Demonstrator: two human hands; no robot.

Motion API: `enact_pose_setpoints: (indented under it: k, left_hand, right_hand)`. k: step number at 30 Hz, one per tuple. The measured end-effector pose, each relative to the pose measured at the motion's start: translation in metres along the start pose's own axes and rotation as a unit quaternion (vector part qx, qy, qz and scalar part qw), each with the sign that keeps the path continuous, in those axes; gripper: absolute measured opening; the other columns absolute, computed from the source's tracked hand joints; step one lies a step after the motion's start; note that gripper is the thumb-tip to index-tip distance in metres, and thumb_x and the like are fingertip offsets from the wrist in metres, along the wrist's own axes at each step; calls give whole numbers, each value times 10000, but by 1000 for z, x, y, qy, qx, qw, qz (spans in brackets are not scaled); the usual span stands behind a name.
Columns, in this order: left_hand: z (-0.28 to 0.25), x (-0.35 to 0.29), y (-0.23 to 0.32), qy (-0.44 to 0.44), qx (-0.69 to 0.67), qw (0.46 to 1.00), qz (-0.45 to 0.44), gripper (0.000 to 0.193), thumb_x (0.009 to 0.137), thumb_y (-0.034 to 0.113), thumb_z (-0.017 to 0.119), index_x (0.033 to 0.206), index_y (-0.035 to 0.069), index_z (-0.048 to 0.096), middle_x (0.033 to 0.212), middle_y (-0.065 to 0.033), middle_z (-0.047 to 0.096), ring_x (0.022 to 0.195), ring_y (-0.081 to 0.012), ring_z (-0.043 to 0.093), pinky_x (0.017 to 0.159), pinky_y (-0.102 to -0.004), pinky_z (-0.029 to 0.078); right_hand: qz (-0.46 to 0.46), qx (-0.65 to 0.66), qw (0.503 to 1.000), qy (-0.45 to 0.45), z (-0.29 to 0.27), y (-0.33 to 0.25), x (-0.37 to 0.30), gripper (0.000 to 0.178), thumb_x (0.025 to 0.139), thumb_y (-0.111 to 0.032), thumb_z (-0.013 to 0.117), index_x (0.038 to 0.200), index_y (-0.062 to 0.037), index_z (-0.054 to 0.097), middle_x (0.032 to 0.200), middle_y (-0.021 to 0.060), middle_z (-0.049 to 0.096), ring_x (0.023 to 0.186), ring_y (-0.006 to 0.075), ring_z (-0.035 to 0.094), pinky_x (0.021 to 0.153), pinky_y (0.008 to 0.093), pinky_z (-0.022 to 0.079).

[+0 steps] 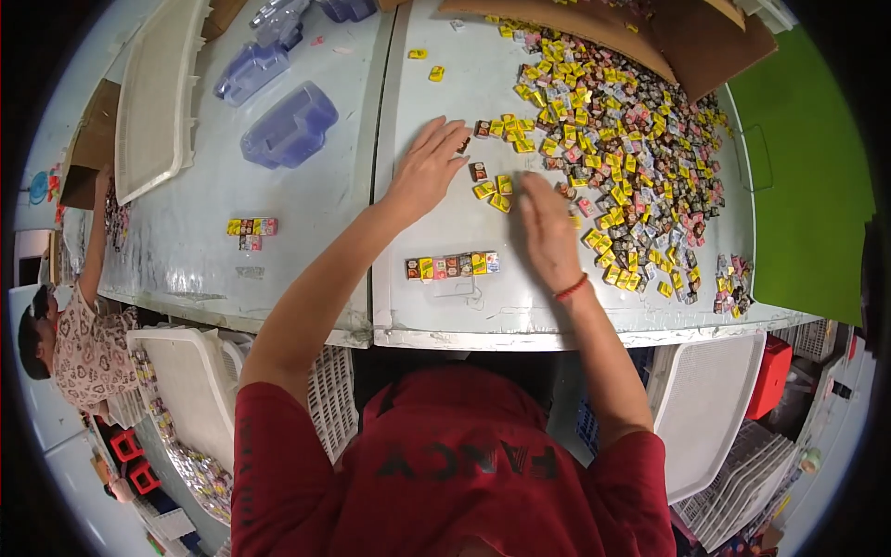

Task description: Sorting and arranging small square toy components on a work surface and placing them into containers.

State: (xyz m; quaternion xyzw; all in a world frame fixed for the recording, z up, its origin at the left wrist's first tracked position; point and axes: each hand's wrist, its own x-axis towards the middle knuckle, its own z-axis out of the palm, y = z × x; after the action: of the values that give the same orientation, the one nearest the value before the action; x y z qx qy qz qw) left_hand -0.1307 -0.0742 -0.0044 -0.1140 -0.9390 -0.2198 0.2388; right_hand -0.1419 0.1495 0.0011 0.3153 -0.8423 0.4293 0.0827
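Note:
My left hand [429, 172] lies over the white table with its fingers stretched forward, its fingertips against a small dark brown box [463, 146]. My right hand [549, 232] rests edge-on with fingers extended, beside a few small yellow boxes [501, 193]. Between the hands sits another brown box [478, 172]. A large heap of mixed yellow, brown, pink and grey small boxes [617, 158] spreads to the right. Nearer to me, several such boxes form a neat row [452, 266]. The undersides of both hands are hidden.
A cardboard box [715, 46] lies at the far right by a green surface [798, 176]. Blue plastic trays [290, 125] and a small group of boxes [252, 227] are on the left table. A person [83, 348] works at far left. White crates [710, 418] stand below the edge.

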Motion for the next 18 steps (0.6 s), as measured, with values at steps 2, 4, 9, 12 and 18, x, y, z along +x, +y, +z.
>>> enact_pose_setpoints:
  k: [2, 4, 9, 12, 18]
  left_hand:
    - [-18, -11, 8, -24, -59, 998, -20, 306, 853, 100, 625, 1151, 47, 575, 1236, -106, 551, 1139, -325, 508, 928, -375, 454]
    - [-25, -21, 16, -45, -116, 991, -39, 271, 846, 101, 634, 1111, 59, 597, 1198, -95, 569, 1076, -313, 551, 887, -372, 475]
    - [-23, -21, 27, -86, -130, 987, -41, 260, 814, 35, 626, 1073, 56, 610, 1141, -79, 582, 1010, -290, 565, 861, -374, 483]
    - [-18, -13, 27, -73, -89, 993, -11, 296, 800, -13, 606, 1090, 45, 607, 1147, -80, 581, 1051, -278, 543, 885, -357, 472]
    - [-8, -8, 10, -128, -17, 988, 81, 299, 784, -22, 613, 1077, 36, 629, 1129, -69, 591, 1059, -266, 531, 907, -344, 460]
  right_hand:
    - [49, 34, 997, 43, -12, 12, 1, 226, 941, -33, 511, 1153, -30, 588, 1095, 143, 645, 1002, 270, 627, 865, 323, 493]
    - [91, 49, 994, 28, -17, 16, 4, 215, 925, -15, 530, 1129, -23, 597, 1068, 142, 648, 979, 265, 632, 839, 314, 493]
    - [9, -5, 1000, 23, -14, 11, 9, 209, 868, 22, 564, 1067, -17, 619, 993, 155, 648, 911, 313, 628, 786, 355, 502]
    - [-1, -15, 1000, 20, -11, 8, 8, 204, 849, 30, 578, 1041, -17, 629, 965, 156, 649, 878, 332, 624, 758, 371, 507]
    - [12, -18, 1000, -2, -8, -2, 4, 201, 844, 24, 594, 1037, -17, 631, 957, 147, 653, 867, 322, 632, 738, 359, 513]
